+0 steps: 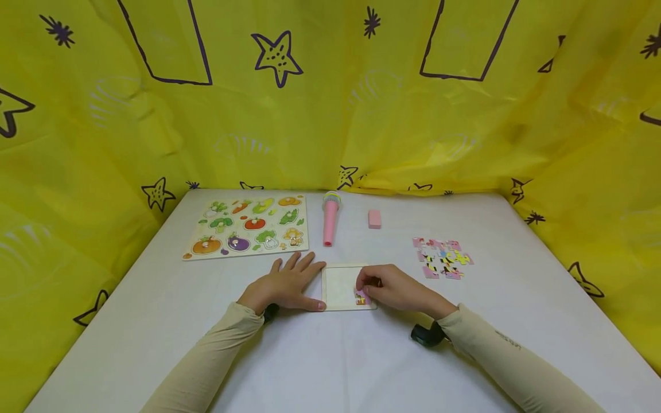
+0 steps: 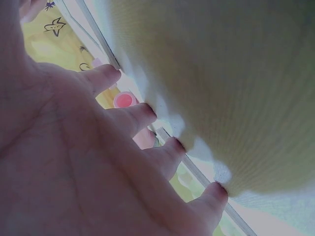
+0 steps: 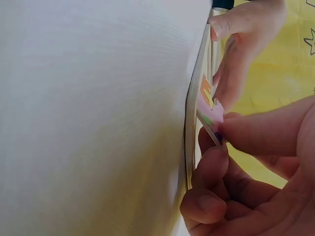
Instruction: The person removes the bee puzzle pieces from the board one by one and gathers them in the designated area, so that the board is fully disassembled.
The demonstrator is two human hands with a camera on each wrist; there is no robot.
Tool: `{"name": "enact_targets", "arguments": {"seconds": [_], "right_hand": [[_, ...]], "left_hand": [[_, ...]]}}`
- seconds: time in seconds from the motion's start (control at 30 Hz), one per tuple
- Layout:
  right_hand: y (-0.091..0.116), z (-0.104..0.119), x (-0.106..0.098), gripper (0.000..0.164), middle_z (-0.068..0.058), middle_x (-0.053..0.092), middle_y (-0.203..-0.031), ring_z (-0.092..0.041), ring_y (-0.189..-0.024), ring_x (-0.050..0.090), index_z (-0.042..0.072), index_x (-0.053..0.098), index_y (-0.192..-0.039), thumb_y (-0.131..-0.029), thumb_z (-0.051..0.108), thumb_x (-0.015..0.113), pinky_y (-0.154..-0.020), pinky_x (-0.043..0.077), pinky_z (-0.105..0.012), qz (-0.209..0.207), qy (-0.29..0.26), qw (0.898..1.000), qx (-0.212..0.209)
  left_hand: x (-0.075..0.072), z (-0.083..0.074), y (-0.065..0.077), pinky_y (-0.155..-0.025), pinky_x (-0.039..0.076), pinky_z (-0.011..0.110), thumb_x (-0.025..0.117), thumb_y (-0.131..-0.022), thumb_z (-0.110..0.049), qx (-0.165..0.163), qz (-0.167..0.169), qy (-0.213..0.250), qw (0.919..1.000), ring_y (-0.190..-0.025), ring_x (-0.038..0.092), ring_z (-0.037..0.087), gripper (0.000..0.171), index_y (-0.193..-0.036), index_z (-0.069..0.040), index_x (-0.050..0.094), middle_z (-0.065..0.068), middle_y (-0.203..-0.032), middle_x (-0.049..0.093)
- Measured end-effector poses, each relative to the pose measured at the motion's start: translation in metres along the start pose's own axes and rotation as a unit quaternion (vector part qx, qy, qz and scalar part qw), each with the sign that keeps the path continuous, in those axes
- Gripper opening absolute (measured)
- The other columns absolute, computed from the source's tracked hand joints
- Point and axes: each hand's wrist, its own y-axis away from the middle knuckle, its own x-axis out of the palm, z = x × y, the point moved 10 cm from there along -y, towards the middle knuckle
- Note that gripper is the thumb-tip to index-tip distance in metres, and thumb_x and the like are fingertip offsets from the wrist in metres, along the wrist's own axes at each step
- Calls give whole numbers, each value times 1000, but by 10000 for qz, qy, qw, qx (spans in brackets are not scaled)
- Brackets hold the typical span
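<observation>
A shallow wooden puzzle frame [image 1: 341,287] lies at the middle of the table. My right hand [image 1: 389,288] pinches a pink jigsaw piece [image 1: 361,297] with an orange and yellow print, at the frame's lower right corner. The right wrist view has this piece [image 3: 211,110] tilted between thumb and fingers, one edge down by the frame's rim. Spread out flat, my left hand [image 1: 290,285] rests beside the frame with the thumb on its lower left corner. In the left wrist view the left fingers [image 2: 170,152] are straight and apart.
Several loose jigsaw pieces [image 1: 445,258] lie grouped at the right. A vegetable peg puzzle board [image 1: 248,226] is at the back left. Behind the frame are a pink toy microphone [image 1: 329,223] and a pink block [image 1: 374,219]. A yellow curtain [image 1: 330,126] borders the table's back.
</observation>
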Motion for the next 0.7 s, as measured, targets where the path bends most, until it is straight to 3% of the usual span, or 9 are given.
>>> {"name": "enact_targets", "arguments": {"seconds": [0.37, 0.7], "right_hand": [[-1, -8, -2, 6, 2, 61, -88, -18, -83, 57, 6, 67, -104, -101, 2, 69, -73, 49, -27, -170, -64, 9988, 445], [-1, -10, -8, 5, 1, 64, -92, -19, -86, 59, 6, 68, -104, -102, 2, 68, -77, 51, -28, -296, -154, 9982, 494]], "left_hand": [[2, 0, 0, -122, 5, 74, 72, -93, -68, 71, -20, 91, 9999, -162, 3, 44, 102, -170, -17, 28, 17, -178, 13], [2, 1, -1, -122, 5, 73, 74, -94, -63, 10, 32, 5, 10000, -163, 2, 43, 100, -170, -17, 28, 16, -178, 12]]}}
